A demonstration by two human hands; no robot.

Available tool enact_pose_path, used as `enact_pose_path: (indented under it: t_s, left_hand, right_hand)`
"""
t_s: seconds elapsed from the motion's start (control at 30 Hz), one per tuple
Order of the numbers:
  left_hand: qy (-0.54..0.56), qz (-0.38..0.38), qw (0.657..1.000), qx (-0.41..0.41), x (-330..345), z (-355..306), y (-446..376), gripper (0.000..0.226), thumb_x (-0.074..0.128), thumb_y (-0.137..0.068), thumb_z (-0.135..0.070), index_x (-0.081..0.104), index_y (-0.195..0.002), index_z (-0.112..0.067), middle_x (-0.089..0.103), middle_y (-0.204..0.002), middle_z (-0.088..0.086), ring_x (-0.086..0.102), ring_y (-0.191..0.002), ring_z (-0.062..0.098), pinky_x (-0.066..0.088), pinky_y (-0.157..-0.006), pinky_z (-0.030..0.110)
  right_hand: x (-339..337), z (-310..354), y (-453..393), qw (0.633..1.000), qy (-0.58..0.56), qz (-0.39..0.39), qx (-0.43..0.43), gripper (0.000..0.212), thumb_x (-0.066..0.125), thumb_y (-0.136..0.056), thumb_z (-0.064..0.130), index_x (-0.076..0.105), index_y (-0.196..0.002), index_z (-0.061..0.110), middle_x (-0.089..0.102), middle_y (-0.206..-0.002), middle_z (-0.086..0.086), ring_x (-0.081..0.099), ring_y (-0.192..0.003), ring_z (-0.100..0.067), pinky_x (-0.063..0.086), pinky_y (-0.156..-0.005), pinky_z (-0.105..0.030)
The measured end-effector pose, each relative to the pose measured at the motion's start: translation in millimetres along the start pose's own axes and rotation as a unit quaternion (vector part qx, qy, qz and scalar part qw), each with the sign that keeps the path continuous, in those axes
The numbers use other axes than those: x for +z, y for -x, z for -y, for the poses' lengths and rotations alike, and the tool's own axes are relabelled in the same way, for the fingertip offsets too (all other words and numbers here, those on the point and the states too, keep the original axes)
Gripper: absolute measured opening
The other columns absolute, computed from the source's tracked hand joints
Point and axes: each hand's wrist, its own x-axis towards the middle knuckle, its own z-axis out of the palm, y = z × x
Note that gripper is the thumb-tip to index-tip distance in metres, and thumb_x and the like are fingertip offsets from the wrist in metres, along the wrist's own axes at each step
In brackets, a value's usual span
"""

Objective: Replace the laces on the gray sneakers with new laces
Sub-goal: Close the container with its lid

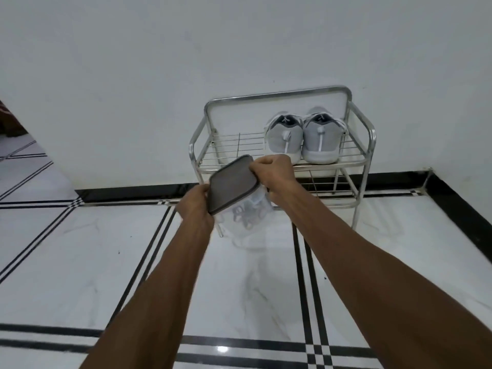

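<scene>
While both hands grip the tilted box, its lid faces up-left. Sneakers sit heels-out on the rack. Left hand grasps the lid's near corner; right hand its far edge.

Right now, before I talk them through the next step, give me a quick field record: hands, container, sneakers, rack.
left hand: grips the left edge of the container
right hand: fingers curled at the gray lid, at its far right edge
container: clear, held tilted above the floor, lid on; light laces seen inside
gray sneakers: pair side by side, heels toward the camera, on the top shelf
metal rack: against the white wall
</scene>
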Motion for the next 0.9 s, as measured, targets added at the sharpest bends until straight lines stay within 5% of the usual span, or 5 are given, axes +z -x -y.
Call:
enact_pose_path:
  t_s: [0.17,0.43,0.6,0.73,0.9]
  left_hand:
    - [-0.017,0.077,0.996,-0.039,-2.4,-2.2,-4.0,0.038,0.08,-0.076,-0.015,0.072,-0.11,-0.003,0.076,-0.106,0.013,0.072,-0.082,0.025,0.058,-0.06,0.031]
    - [-0.046,0.114,0.992,0.015,19.6,-53.6,-3.7,0.037,0.076,-0.077,-0.007,0.071,-0.113,-0.003,0.077,-0.101,0.011,0.072,-0.079,0.025,0.063,-0.079,0.041]
    - [-0.06,0.13,0.989,0.033,26.0,-78.2,-7.7,0.013,0.066,-0.081,-0.007,0.066,-0.094,-0.009,0.063,-0.076,0.001,0.059,-0.06,0.018,0.052,-0.056,0.027]
    - [-0.031,0.133,0.989,0.054,33.6,-91.9,-15.1,0.008,0.062,-0.081,-0.001,0.063,-0.08,-0.009,0.063,-0.085,0.005,0.059,-0.072,0.016,0.051,-0.059,0.028]
    - [-0.05,0.147,0.985,0.07,51.9,-91.2,-30.9,0.021,0.063,-0.082,0.005,0.07,-0.099,-0.005,0.067,-0.088,0.005,0.063,-0.07,0.014,0.055,-0.057,0.022]
  right_hand:
    - [-5.8,-1.4,5.5,1.0,-0.022,-0.002,-0.004,0.009,0.072,-0.075,0.007,0.077,-0.082,0.006,0.076,-0.083,-0.012,0.066,-0.07,-0.016,0.056,-0.065,-0.031]
    - [-4.5,20.9,1.6,0.996,-0.086,-0.037,-0.003,0.006,0.071,-0.074,0.009,0.077,-0.077,0.011,0.067,-0.063,0.002,0.053,-0.052,-0.006,0.043,-0.05,-0.02]
    - [-1.8,27.5,-6.0,0.994,-0.104,-0.037,0.003,0.006,0.071,-0.076,0.008,0.076,-0.078,0.009,0.064,-0.06,0.002,0.049,-0.052,-0.008,0.04,-0.05,-0.021]
    - [2.7,38.3,-15.1,0.991,-0.132,-0.036,-0.015,0.009,0.07,-0.076,0.004,0.075,-0.075,0.011,0.064,-0.06,0.001,0.049,-0.051,-0.009,0.041,-0.049,-0.021]
    - [10.1,42.2,-42.3,0.987,-0.148,-0.061,-0.009,0.016,0.077,-0.073,0.006,0.068,-0.083,0.015,0.069,-0.076,-0.005,0.058,-0.061,-0.017,0.054,-0.067,-0.032]
